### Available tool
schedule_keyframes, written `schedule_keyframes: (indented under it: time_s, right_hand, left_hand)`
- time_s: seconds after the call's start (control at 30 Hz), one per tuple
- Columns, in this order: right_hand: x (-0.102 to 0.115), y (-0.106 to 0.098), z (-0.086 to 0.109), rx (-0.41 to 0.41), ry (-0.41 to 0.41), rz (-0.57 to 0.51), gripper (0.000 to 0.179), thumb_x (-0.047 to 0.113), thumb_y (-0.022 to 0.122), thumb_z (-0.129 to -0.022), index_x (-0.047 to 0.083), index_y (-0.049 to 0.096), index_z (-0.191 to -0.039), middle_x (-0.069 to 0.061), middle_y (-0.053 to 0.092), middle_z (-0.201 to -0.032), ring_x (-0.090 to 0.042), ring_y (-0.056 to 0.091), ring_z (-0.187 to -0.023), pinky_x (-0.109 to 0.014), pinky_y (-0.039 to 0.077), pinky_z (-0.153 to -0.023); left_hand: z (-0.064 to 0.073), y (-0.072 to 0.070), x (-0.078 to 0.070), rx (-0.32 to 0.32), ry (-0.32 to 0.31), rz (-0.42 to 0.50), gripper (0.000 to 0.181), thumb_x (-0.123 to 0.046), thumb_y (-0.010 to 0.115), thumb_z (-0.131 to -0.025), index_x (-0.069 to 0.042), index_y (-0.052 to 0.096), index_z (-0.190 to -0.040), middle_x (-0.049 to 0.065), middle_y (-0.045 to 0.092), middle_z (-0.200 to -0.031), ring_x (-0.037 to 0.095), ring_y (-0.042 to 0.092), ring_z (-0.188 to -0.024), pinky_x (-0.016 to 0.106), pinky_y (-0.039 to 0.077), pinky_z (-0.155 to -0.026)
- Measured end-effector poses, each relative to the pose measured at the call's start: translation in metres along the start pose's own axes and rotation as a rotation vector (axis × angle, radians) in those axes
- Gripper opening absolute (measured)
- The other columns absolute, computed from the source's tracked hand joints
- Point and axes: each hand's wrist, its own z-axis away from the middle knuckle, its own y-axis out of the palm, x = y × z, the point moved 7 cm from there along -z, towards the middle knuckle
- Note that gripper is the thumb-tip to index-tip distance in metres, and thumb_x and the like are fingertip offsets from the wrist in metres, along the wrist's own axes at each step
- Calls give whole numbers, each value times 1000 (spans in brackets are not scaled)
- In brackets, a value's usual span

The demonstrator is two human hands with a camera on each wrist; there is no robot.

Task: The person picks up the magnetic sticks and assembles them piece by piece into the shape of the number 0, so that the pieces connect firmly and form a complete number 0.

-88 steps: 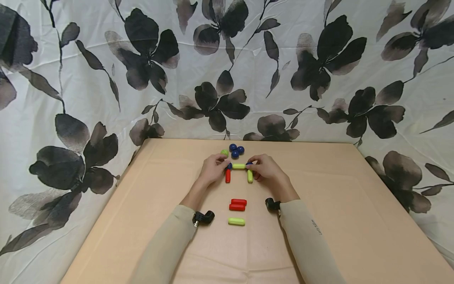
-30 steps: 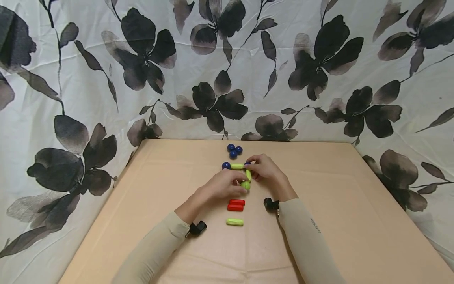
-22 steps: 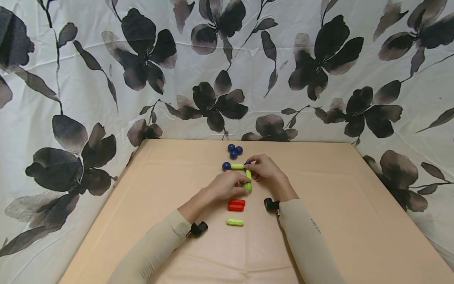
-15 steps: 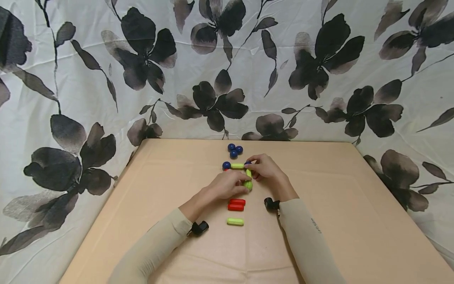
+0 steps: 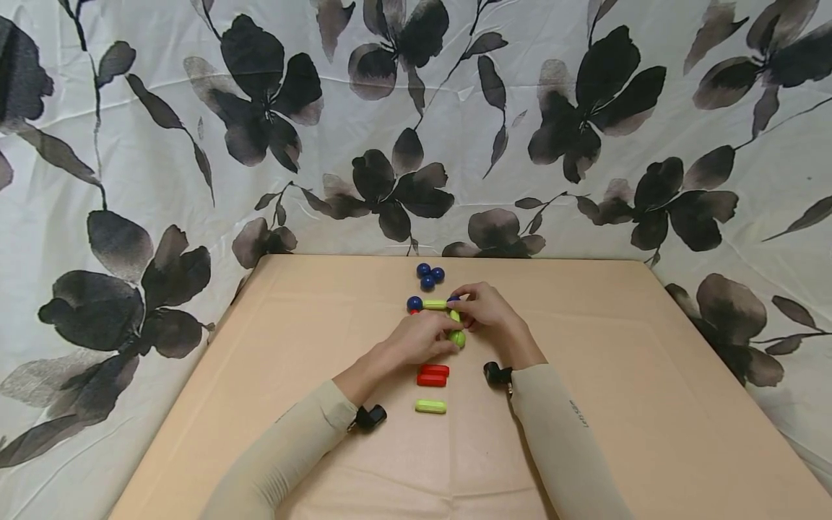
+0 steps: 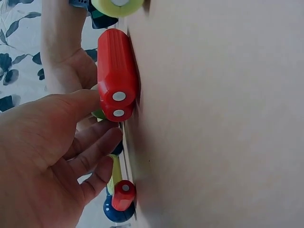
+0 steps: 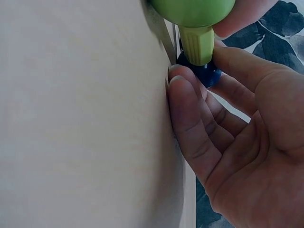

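Note:
My left hand (image 5: 419,338) pinches a green ball (image 5: 458,339) at the near end of a yellow-green rod (image 7: 197,45). At that rod's far end, my right hand (image 5: 489,309) grips a blue ball (image 7: 206,75) between thumb and fingers. A second yellow-green rod (image 5: 434,305) runs left from this corner to another blue ball (image 5: 414,303). From that left ball a red rod (image 6: 124,194) points toward me, mostly hidden behind my left hand in the head view. In the right wrist view the green ball (image 7: 192,10) sits against the rod end.
Several loose blue balls (image 5: 427,282) cluster near the far edge of the tan table (image 5: 585,433). Two red rods (image 5: 432,375) lie side by side nearer me, with one yellow-green rod (image 5: 430,406) in front of them. A floral cloth (image 5: 494,144) hangs behind.
My left hand has left the left blue ball and brought the green ball from the far left to the near end of the right rod, lately shifting slightly right. My right hand stays at its corner.

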Motion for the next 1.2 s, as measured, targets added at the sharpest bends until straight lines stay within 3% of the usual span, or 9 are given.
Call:
schedule_keyframes:
  time_s: [0.33, 0.5, 0.6, 0.77, 0.83, 0.97, 1.2]
  right_hand:
    - [0, 0, 1, -1, -14, 8, 29, 24, 69, -102, 9, 71, -126, -11, 68, -75, -18, 64, -55, -32, 59, -56]
    - [-1, 2, 0, -5, -12, 4, 27, 25, 69, -102, 10, 71, -124, -12, 68, -75, -18, 64, -56, -32, 59, -56]
    - [-2, 3, 0, -8, -7, 9, 27, 26, 70, -102, 12, 72, -124, -11, 68, -79, -18, 63, -57, -32, 59, -56]
    - [-3, 3, 0, -20, 16, 18, 29, 29, 71, -101, 13, 71, -125, -10, 67, -83, -19, 64, -57, -32, 59, -57]
    - [-4, 2, -1, -24, 22, 19, 29, 30, 72, -100, 14, 71, -125, -10, 67, -84, -19, 64, -57, -32, 59, -57]
    - [-4, 2, -1, -31, 17, 16, 28, 30, 72, -100, 14, 72, -122, -10, 67, -84, -19, 64, -58, -33, 59, -57]
    - [-3, 1, -1, -34, 16, 27, 27, 29, 72, -100, 14, 72, -123, -12, 66, -88, -20, 65, -60, -32, 59, -58]
  left_hand:
    - [-3, 0, -1, -26, -1, -19, 43, -37, 78, -94, -16, 73, -132, -6, 71, -101, 10, 60, -84, 21, 47, -66]
    - [1, -1, 9, -14, -16, 71, 42, -38, 78, -95, -18, 72, -131, -8, 72, -104, 8, 64, -88, 21, 51, -72]
    - [7, -11, 25, -68, -87, 179, 37, -37, 75, -97, -17, 74, -128, -7, 72, -100, 9, 64, -87, 24, 53, -74]
    - [24, -33, 70, -271, -268, 376, 26, -32, 72, -100, -14, 76, -118, -5, 70, -94, 16, 61, -86, 32, 52, -75]
    - [30, -35, 85, -318, -314, 432, 22, -31, 72, -100, -15, 76, -115, -3, 69, -94, 19, 61, -87, 34, 51, -76]
    - [36, -31, 102, -311, -375, 451, 18, -33, 75, -98, -17, 75, -107, -1, 67, -91, 18, 60, -83, 32, 49, -71]
    - [37, -25, 103, -248, -452, 388, 27, -37, 80, -92, -14, 67, -96, 0, 65, -78, 15, 56, -68, 28, 43, -61]
